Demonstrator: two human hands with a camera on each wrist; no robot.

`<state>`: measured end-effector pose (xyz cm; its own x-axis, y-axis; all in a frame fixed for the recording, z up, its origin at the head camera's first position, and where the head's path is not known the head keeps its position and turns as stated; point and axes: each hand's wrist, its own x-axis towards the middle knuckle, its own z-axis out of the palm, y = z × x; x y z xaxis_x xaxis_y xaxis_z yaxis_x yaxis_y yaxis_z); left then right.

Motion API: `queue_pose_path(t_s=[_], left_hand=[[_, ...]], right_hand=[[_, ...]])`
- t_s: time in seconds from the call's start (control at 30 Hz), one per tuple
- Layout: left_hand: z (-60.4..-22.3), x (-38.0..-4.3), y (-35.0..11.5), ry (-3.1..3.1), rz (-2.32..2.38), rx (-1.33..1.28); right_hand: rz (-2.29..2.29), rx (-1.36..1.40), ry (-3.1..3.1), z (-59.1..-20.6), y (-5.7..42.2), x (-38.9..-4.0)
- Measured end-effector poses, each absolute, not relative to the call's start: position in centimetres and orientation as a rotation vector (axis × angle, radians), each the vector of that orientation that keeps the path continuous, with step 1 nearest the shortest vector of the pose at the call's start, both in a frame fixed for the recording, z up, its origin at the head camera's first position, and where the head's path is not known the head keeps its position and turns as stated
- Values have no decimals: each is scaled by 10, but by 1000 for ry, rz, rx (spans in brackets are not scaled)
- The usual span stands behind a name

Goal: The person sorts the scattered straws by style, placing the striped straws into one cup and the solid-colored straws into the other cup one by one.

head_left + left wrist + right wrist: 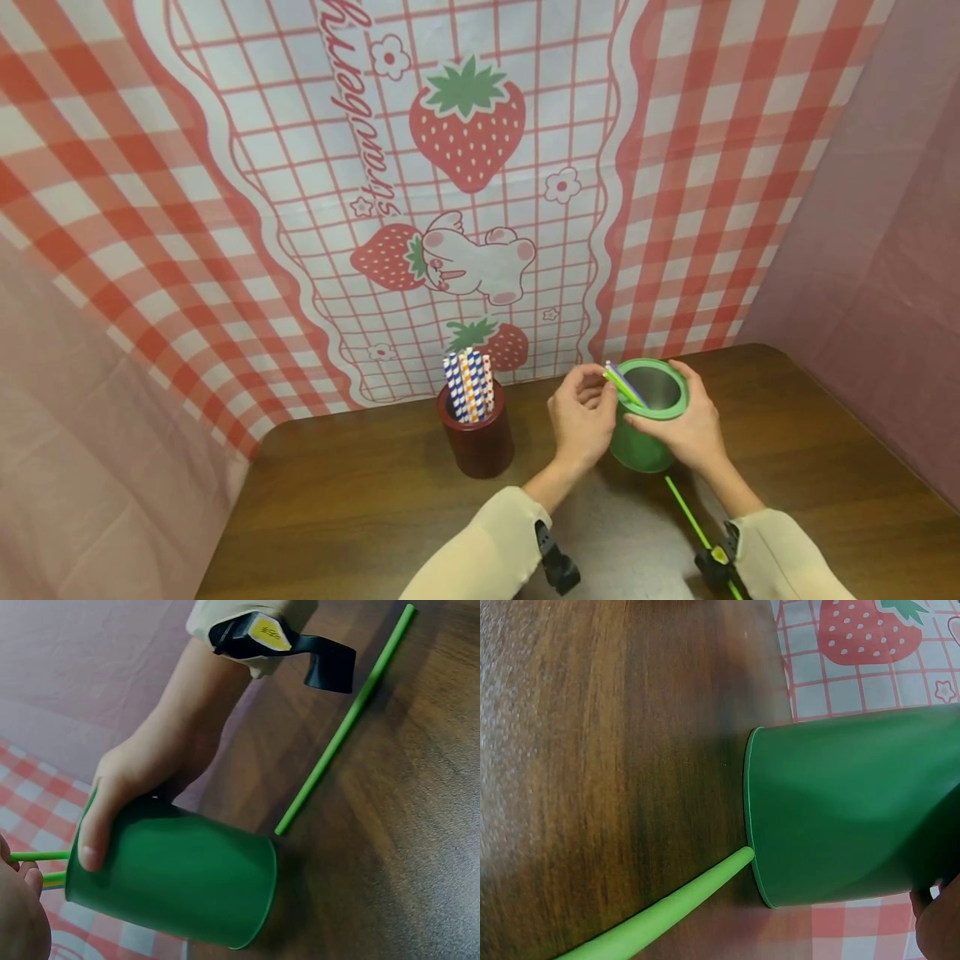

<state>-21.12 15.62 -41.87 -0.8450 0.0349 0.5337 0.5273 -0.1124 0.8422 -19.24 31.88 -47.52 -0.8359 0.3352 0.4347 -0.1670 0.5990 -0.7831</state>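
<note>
My right hand [693, 425] grips a green metal can [180, 870] near its rim, thumb along the near side. At the can's left rim, my left hand [581, 421] pinches the upper ends of a few thin plastic straws [627, 388], green, yellow and purple. Their lower ends are inside the can. In the left wrist view, part of the left hand [22, 907] shows at the edge beside the straws. A single green straw [686, 510] lies on the table in front of the can, its far end close to the can's base.
Left of the hands stands a dark red cup [480, 450] with several patterned paper straws [468, 387], striped and dotted. The brown wooden table [337, 500] backs onto a strawberry-print cloth [480, 167]. Pink cloth [877, 250] hangs at both sides.
</note>
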Motion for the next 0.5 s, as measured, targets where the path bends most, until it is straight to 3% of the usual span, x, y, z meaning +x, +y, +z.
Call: queue_pose_path(t_s=[0.5], left_hand=[[-433,-210,164,-1883,-2068,-527]], right_hand=[[1184,-137,-2261,-476,319,-193]])
